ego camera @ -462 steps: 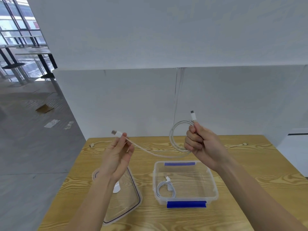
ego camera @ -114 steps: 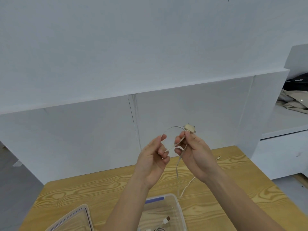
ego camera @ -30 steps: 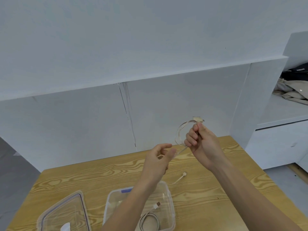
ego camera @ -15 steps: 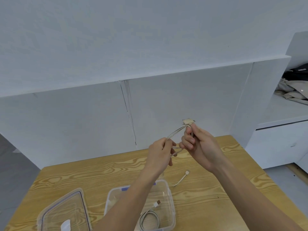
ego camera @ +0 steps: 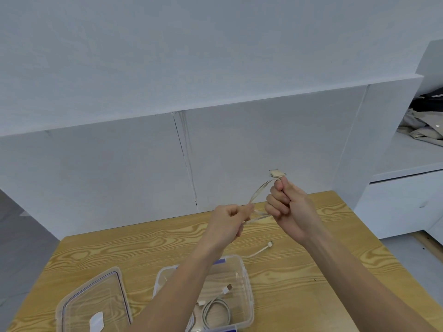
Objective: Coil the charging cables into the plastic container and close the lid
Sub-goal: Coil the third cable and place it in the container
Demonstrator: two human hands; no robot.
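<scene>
My right hand [ego camera: 288,208] holds a beige charging cable [ego camera: 260,191] raised above the table, its wide flat plug [ego camera: 276,174] sticking up past my thumb. My left hand [ego camera: 230,221] pinches the same cable's loops just to the left. The cable's free end [ego camera: 266,248] trails down onto the wood. Below my left forearm sits the clear plastic container [ego camera: 249,300] with blue clips, and coiled white cables [ego camera: 215,312] lie inside it. The clear lid [ego camera: 93,300] lies flat to the container's left.
The wooden table [ego camera: 323,271] stands against a white partition wall [ego camera: 143,176]. A white cabinet [ego camera: 407,200] with crumpled clothing [ego camera: 424,125] on top stands to the right.
My left hand has drawn a little to the left and down, pulling the loops out flatter. The right hand keeps the plug end up. The trailing end has shifted slightly on the table.
</scene>
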